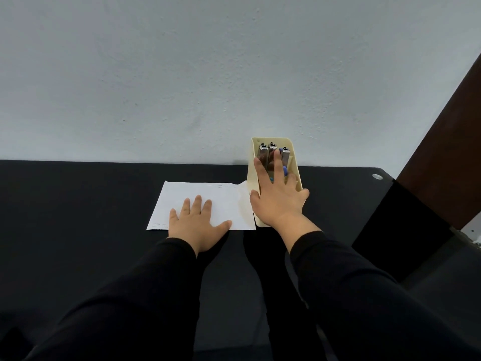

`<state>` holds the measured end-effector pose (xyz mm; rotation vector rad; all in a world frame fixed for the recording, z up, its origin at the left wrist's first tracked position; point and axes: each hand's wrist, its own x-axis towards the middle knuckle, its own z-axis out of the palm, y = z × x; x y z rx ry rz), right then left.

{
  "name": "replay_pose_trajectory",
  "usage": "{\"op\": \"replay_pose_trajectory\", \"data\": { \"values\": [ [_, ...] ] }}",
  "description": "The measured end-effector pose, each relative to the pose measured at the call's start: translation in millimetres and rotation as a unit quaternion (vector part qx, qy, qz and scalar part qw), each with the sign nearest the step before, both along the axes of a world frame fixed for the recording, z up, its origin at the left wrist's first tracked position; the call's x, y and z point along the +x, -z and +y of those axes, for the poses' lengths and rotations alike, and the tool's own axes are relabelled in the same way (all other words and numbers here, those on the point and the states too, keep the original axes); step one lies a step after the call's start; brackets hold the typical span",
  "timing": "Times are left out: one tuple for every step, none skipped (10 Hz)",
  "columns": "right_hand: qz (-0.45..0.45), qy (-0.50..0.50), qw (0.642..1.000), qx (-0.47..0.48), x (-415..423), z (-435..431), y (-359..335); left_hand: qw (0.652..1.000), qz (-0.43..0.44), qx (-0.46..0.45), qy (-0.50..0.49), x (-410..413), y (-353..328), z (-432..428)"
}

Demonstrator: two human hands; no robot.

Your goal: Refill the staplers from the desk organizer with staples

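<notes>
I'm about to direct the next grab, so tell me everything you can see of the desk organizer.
The organizer is a cream, plastic-looking box with a tall back and stepped dividers, upright on the black desk by the wall. Three staplers stand on end in its back section, something blue beside them. The right hand reaches in, fingers straight over the staplers. A sheet of paper meets its left side.

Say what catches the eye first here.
The right hand reaches into a cream organizer at the desk's back edge, fingers spread over three metal staplers standing in it. The left hand lies flat on a white sheet just left of the organizer, bright against the black desk.
</notes>
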<state>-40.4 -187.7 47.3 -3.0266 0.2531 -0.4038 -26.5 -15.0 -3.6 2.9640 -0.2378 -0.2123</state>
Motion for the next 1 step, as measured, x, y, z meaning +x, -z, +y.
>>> {"op": "replay_pose_trajectory", "data": {
  "values": [
    [0.000,0.006,1.000,-0.006,10.5,1.4,-1.7,1.000,0.000,-0.011,0.000,13.5,-0.7,-3.4]
  ]
}}
